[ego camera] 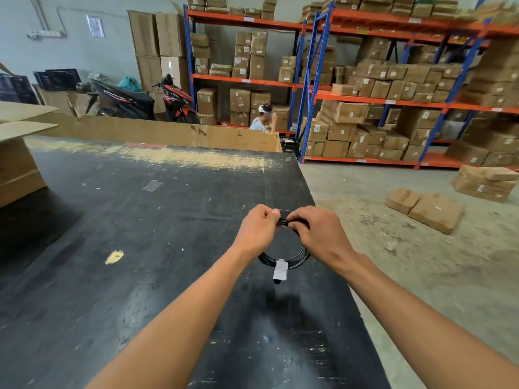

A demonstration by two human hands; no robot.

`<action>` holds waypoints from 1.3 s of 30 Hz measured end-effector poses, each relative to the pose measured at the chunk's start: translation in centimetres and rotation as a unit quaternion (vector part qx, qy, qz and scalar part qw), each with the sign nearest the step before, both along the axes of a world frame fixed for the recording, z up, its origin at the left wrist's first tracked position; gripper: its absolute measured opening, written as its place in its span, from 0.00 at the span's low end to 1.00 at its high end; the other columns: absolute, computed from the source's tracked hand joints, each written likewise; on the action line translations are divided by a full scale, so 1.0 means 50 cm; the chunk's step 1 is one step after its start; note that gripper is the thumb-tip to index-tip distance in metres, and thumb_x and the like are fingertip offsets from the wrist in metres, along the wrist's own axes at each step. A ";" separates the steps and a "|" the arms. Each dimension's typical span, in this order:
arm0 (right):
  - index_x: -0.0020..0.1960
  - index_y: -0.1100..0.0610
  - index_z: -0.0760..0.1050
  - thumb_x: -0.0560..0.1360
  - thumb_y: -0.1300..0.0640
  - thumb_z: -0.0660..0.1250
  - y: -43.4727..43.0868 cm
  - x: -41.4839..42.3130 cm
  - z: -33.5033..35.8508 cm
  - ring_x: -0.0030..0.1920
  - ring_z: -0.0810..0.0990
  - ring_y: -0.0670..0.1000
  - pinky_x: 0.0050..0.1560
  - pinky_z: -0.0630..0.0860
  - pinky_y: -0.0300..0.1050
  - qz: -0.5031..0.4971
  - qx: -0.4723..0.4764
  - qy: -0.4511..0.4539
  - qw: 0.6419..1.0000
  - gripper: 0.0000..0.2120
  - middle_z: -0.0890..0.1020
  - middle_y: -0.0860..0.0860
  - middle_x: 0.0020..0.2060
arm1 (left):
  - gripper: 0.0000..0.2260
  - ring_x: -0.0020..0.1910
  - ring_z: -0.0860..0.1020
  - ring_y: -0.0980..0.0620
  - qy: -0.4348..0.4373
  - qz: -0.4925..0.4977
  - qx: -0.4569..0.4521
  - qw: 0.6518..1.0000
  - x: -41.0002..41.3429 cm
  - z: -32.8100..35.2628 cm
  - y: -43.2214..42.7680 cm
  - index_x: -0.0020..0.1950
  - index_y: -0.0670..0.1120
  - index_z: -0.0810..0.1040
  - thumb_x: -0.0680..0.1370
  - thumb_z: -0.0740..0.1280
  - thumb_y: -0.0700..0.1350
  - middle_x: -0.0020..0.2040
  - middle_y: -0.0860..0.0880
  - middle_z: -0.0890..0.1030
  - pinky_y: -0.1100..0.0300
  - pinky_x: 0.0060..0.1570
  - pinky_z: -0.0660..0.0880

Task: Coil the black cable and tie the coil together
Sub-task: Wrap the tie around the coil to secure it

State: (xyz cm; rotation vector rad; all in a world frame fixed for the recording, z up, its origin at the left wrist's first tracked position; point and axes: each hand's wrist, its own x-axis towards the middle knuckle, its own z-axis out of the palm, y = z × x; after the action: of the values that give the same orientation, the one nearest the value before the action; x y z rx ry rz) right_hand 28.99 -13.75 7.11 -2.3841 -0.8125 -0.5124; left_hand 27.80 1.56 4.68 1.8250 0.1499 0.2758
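The black cable (295, 259) is wound into a small round coil that hangs in the air above the black table (140, 234). My left hand (258, 228) and my right hand (317, 234) both pinch the top of the coil, thumbs close together over the bundled strands. A white paper tag (280, 269) is wrapped on the coil's bottom, with a small black end poking out below it. The upper half of the coil is hidden behind my fingers.
The table's right edge runs just past my right hand, with concrete floor and loose cardboard boxes (424, 209) beyond. An open cardboard box (16, 164) stands at the table's left. A person (262, 122) sits behind a cardboard wall near blue-and-orange shelving (309, 80).
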 end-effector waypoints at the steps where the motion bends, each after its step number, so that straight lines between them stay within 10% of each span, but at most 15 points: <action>1: 0.48 0.56 0.85 0.73 0.62 0.70 -0.002 0.003 0.003 0.45 0.83 0.52 0.48 0.77 0.47 0.007 0.009 0.021 1.000 0.06 0.87 0.51 0.43 | 0.11 0.31 0.68 0.50 -0.002 0.001 0.002 1.000 -0.001 -0.001 0.003 0.43 0.43 0.74 0.80 0.61 0.49 0.30 0.52 0.70 0.50 0.38 0.68; 6: 0.45 0.52 0.86 0.72 0.60 0.71 -0.012 0.022 0.022 0.32 0.77 0.35 0.40 0.69 0.36 0.007 0.020 0.116 0.993 0.06 0.80 0.37 0.30 | 0.09 0.32 0.74 0.58 -0.027 -0.003 0.032 0.999 -0.004 -0.009 0.013 0.44 0.46 0.81 0.78 0.65 0.48 0.32 0.57 0.77 0.59 0.37 0.70; 13: 0.43 0.54 0.86 0.74 0.64 0.71 -0.021 0.031 0.043 0.32 0.80 0.47 0.41 0.83 0.44 0.013 0.083 0.284 0.955 0.07 0.84 0.53 0.32 | 0.06 0.35 0.76 0.59 -0.044 -0.022 0.042 0.998 -0.010 -0.007 0.013 0.43 0.49 0.82 0.78 0.66 0.46 0.37 0.56 0.81 0.61 0.40 0.72; 24: 0.40 0.59 0.86 0.71 0.65 0.73 -0.019 0.013 0.039 0.30 0.80 0.49 0.37 0.82 0.47 -0.025 0.148 0.278 0.949 0.04 0.86 0.58 0.35 | 0.12 0.27 0.62 0.55 0.061 -0.096 -0.016 0.993 -0.031 0.025 0.005 0.40 0.44 0.79 0.81 0.61 0.45 0.39 0.46 0.85 0.62 0.25 0.59; 34: 0.52 0.61 0.79 0.71 0.68 0.73 -0.033 0.017 0.052 0.29 0.79 0.48 0.30 0.78 0.37 -0.022 0.156 0.362 0.919 0.11 0.81 0.55 0.32 | 0.09 0.25 0.65 0.58 0.061 -0.111 -0.004 0.992 -0.029 0.023 -0.002 0.44 0.44 0.83 0.78 0.64 0.42 0.37 0.49 0.85 0.66 0.24 0.62; 39: 0.42 0.58 0.83 0.74 0.67 0.68 -0.024 0.022 0.052 0.31 0.76 0.46 0.34 0.74 0.40 -0.020 0.061 0.276 0.959 0.07 0.81 0.51 0.31 | 0.08 0.24 0.72 0.61 0.041 -0.036 -0.018 0.998 -0.022 0.020 -0.015 0.46 0.48 0.79 0.76 0.67 0.51 0.32 0.52 0.84 0.64 0.29 0.67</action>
State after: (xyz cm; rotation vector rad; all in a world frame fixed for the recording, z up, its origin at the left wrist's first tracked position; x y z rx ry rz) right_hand 30.07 -14.94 9.70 -2.2601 -0.4640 0.0962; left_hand 26.70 0.81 5.70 1.8029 0.1457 0.1470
